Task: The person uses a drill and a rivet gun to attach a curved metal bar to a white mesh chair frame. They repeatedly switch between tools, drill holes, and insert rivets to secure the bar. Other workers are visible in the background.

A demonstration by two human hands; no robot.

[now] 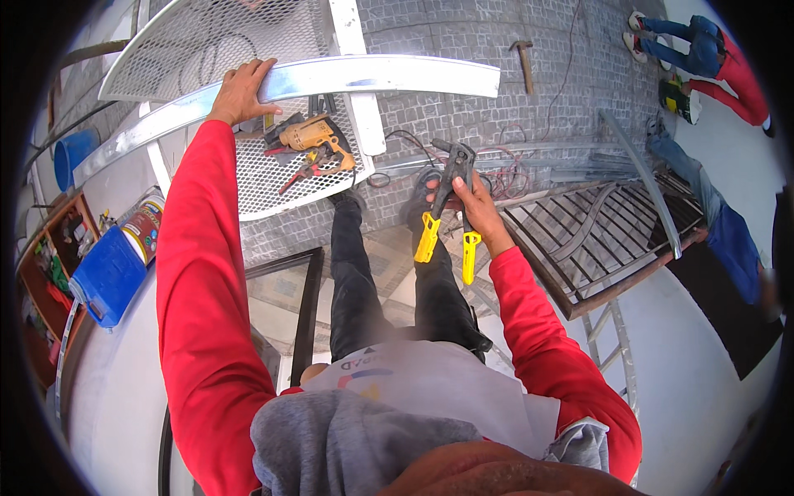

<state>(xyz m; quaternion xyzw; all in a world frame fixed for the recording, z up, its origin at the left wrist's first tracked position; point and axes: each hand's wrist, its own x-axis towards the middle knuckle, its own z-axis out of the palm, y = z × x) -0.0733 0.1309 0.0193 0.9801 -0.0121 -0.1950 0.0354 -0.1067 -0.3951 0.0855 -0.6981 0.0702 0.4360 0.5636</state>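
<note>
My left hand (242, 93) is closed over a long, shiny metal profile (372, 74), its fingers on the far edge and its thumb on the near side. The profile lies across a white frame with a mesh top (256, 178). In front of my legs, my right hand (477, 207) grips a black hand riveter (452, 169) with yellow handle grips, head up and handles spread apart. The riveter is clear of the profile. Close to my left hand, a yellow power drill (310, 136) and red-handled pliers (299, 174) rest on the mesh.
A hammer (523, 66) lies on the paving ahead, with cables and metal strips nearer. To the right, a barred metal frame (608, 231) has a person beside it; another person is at far right. On the left are a blue jerrycan (107, 277) and a wooden shelf (50, 273).
</note>
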